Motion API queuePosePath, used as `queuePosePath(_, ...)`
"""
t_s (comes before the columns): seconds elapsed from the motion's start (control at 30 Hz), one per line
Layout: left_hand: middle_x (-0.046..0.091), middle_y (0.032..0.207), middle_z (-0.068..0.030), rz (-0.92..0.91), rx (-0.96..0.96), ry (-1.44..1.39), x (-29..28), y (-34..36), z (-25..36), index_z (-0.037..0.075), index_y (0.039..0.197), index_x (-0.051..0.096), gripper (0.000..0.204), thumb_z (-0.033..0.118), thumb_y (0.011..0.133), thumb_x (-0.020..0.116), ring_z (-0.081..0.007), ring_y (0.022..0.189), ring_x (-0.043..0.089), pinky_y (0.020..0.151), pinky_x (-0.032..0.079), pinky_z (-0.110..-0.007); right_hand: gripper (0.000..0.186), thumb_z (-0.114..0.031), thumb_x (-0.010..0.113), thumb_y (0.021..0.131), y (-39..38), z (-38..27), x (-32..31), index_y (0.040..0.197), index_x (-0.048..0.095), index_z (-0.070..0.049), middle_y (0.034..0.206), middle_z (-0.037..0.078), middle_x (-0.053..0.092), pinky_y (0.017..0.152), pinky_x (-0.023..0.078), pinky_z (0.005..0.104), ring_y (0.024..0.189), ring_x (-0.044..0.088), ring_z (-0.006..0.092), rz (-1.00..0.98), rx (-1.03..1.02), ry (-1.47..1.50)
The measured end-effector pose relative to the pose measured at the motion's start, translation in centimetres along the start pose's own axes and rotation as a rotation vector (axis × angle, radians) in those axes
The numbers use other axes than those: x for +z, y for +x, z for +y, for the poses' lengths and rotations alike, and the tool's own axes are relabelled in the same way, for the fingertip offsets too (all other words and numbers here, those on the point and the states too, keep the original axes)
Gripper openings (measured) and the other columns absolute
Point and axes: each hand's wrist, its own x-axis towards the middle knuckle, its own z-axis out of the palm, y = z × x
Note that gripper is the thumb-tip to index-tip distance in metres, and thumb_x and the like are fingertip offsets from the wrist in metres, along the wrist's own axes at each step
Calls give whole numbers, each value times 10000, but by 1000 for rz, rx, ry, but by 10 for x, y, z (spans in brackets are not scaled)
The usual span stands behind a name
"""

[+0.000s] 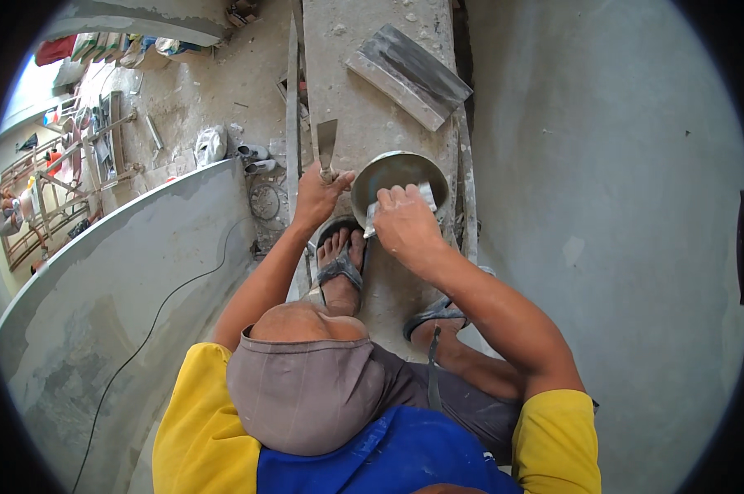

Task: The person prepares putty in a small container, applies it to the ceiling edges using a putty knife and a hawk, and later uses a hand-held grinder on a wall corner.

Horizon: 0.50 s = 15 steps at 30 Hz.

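My left hand (318, 196) is closed round the handle of a putty knife (326, 140), its blade pointing away from me. Over the near side of a round bowl (380, 170), my right hand (406, 222) grips a wide flat blade (427, 194) smeared with white. This blade lies across the bowl's opening, and my fingers cover its middle. The bowl rests on a dusty plank (380, 107), just beyond my sandalled left foot (339, 267). How much the bowl holds is hard to make out.
A grey rectangular slab (410, 76) lies farther along the plank. A smooth grey wall (611, 206) rises at the right. At the left, a low curved wall (133, 288) carries a hanging dark cable (153, 325). Beyond it are scaffold frames (67, 181) and a white sack (211, 146).
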Motion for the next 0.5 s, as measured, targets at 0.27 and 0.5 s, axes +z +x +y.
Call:
queuePosePath(0.27, 658, 724, -54, -12, 10, 117, 8, 0, 18, 30, 857, 610, 258, 238, 826, 760, -141, 656, 604, 621, 471, -316, 364, -211, 521, 865, -6, 25, 32, 1103, 653, 31, 1067, 181, 617, 933, 417, 509, 1076, 559, 328, 153, 11, -249)
queuePosePath(0.5, 652, 719, -133, 140, -2, 152, 15, -1, 10, 8, 890, 605, 288, 225, 803, 772, -266, 654, 635, 627, 482, -369, 332, -185, 530, 857, -11, 9, 32, 1060, 655, 46, 1048, 189, 616, 852, 461, 497, 1005, 601, 322, 42, 253, -45)
